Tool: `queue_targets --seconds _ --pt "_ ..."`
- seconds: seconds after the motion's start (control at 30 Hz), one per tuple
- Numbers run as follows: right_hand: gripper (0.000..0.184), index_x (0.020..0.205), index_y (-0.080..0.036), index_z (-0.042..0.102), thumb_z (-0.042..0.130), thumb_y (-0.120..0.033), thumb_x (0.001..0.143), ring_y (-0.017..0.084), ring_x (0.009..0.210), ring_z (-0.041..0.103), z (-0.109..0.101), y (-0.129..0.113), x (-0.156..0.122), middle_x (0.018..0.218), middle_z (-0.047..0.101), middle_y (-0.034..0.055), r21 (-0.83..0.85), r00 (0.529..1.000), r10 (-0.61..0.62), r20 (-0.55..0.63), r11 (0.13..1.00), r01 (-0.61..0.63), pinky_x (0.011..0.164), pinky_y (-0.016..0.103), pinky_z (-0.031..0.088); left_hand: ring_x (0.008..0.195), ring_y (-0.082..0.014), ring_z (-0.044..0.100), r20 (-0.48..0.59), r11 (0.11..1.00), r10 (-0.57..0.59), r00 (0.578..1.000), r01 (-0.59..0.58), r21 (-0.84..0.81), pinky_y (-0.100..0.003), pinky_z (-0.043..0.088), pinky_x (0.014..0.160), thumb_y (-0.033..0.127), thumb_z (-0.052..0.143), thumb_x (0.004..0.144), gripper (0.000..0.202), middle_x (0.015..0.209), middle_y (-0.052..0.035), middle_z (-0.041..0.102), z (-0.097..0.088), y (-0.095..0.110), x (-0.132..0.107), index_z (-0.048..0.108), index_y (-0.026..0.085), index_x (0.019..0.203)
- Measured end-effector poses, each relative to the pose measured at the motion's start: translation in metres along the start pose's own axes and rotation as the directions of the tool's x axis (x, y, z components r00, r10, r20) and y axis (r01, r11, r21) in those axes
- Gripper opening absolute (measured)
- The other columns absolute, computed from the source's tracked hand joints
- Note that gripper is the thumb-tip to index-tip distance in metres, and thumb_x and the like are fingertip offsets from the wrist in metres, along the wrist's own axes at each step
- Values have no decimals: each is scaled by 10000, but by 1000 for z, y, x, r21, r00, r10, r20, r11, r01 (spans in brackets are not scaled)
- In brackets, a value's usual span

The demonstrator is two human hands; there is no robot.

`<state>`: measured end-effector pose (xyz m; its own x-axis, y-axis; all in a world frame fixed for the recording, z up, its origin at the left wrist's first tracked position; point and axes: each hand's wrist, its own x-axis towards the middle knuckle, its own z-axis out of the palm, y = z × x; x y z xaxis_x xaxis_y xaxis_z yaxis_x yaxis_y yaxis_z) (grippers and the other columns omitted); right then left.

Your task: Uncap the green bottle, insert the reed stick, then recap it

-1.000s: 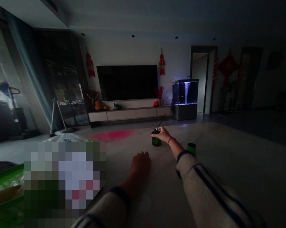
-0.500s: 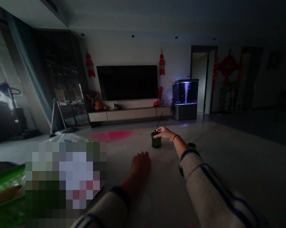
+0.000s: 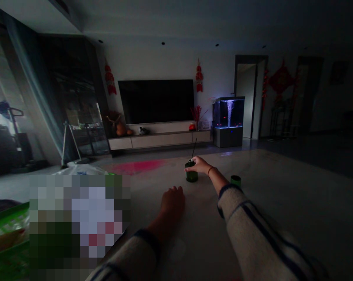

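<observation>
A dark green bottle [image 3: 191, 174] stands on the pale table [image 3: 270, 203], with a thin dark stick [image 3: 194, 147] rising from its neck. My right hand [image 3: 200, 164] reaches out to the bottle's top, fingers closed around the neck where the stick enters. My left hand [image 3: 172, 200] rests on the table nearer to me, fingers curled under, with nothing seen in it. A small green cap or cup [image 3: 236, 180] sits on the table just right of my right forearm.
A green basket [image 3: 3, 230] lies at the near left, with a blurred patch beside it. Beyond the table are a TV [image 3: 155, 100] over a low cabinet, a lit fish tank [image 3: 228, 114] and a doorway. The room is dim.
My right hand has stayed at the bottle's top while the stick has tipped from leaning right to nearly upright. My left hand has not moved.
</observation>
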<state>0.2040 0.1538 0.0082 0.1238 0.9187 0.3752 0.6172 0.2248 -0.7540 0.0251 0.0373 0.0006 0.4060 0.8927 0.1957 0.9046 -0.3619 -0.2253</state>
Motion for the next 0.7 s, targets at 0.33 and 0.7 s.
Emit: queue_targets --seconds 0.33,0.7 --pt "740 1055 -76 492 781 -265 401 199 959 550 -3 0 -2 1074 553 156 127 998 -23 60 992 16 832 288 428 877 -237 580 17 1000 -4 1000 3 11 -338 463 690 158 309 822 296 949 -160 583 -3 0 -1 528 102 1014" --pt "625 1037 -107 490 742 -207 473 181 965 543 -7 8 3 1088 553 128 157 991 3 136 987 -24 825 277 429 869 -236 581 15 1000 3 1000 -3 7 -339 462 684 150 317 812 285 923 -157 584 0 -1 0 535 101 990"
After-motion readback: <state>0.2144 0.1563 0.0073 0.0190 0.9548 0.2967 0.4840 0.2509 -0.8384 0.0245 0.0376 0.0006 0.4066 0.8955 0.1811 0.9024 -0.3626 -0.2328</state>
